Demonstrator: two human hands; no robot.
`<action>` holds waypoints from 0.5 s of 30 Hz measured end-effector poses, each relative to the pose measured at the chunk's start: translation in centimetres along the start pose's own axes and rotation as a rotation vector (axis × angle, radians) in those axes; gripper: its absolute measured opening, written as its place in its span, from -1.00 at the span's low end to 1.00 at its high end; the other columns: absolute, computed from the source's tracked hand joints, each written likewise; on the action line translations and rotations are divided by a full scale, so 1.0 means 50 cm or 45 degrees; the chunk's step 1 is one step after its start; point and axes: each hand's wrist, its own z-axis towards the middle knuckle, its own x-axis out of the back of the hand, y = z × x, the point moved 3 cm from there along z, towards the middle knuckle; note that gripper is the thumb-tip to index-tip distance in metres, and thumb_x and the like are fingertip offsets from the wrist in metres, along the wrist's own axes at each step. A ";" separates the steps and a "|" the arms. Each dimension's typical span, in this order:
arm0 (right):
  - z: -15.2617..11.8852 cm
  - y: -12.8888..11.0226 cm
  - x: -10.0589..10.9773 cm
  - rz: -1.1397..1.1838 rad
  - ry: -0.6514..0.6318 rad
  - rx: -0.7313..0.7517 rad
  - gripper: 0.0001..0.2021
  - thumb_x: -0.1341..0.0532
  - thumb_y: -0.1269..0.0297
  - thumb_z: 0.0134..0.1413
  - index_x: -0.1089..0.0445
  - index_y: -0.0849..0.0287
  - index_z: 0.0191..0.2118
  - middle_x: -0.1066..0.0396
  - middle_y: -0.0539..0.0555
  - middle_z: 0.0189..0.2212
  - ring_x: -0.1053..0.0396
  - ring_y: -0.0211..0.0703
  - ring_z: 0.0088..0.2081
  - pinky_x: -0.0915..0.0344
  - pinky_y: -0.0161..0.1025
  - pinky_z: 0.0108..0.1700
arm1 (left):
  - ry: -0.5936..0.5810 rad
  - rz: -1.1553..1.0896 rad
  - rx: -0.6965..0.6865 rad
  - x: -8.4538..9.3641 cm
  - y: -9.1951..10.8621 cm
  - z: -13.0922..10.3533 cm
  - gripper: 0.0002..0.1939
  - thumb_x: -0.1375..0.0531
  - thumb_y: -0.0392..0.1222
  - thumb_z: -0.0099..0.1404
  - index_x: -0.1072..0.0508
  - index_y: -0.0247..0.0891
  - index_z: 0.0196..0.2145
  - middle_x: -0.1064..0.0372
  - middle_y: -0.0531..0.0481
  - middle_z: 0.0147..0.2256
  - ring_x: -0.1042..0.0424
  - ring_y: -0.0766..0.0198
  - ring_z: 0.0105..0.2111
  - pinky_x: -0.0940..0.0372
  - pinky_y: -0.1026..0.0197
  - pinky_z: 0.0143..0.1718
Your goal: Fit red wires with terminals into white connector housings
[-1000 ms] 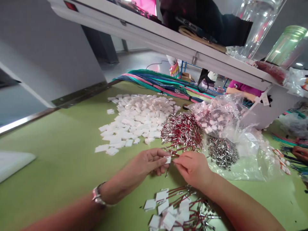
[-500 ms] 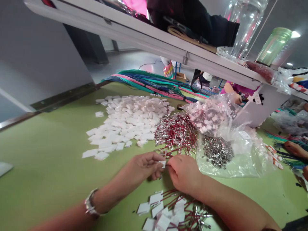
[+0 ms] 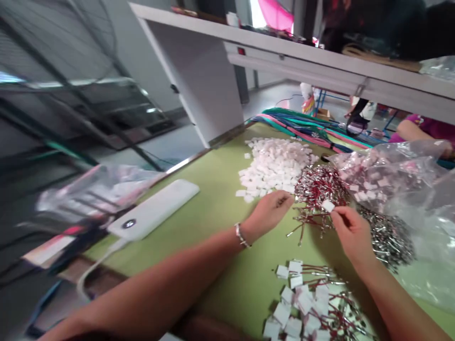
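My right hand (image 3: 351, 232) pinches a white plastic connector housing (image 3: 327, 205) between thumb and forefinger, just in front of a heap of short red wires with metal terminals (image 3: 320, 184). My left hand (image 3: 270, 213), a bracelet on its wrist, reaches to the near edge of a pile of white connector housings (image 3: 275, 163). Its fingers are curled together, and whatever is at their tips cannot be made out. Closer to me lies a group of white housings with red wires attached (image 3: 302, 303), their metal ends pointing right.
A white power bank (image 3: 154, 210) with a cable lies at the table's left edge. Clear bags (image 3: 377, 166) and loose metal terminals (image 3: 387, 237) are on the right. Cable bundles (image 3: 295, 125) cross the back beneath a white shelf (image 3: 302, 54). Another person's arm (image 3: 414, 130) shows behind.
My hands have moved apart. The right now holds the white housing up by the red wires, while the left has gone to the white pile. The view has swung left.
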 end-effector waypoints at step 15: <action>0.005 -0.005 -0.044 -0.126 -0.047 0.247 -0.85 -0.17 0.36 0.13 -0.45 0.14 -0.42 -0.41 0.01 -0.49 -0.33 -0.22 -0.39 -0.25 -0.29 -0.31 | 0.026 0.740 -0.384 -0.060 -0.035 0.045 -0.67 -0.05 -0.08 0.33 -0.38 -0.26 -0.03 -0.42 -0.16 -0.19 -0.39 0.02 -0.11 -0.30 0.02 -0.05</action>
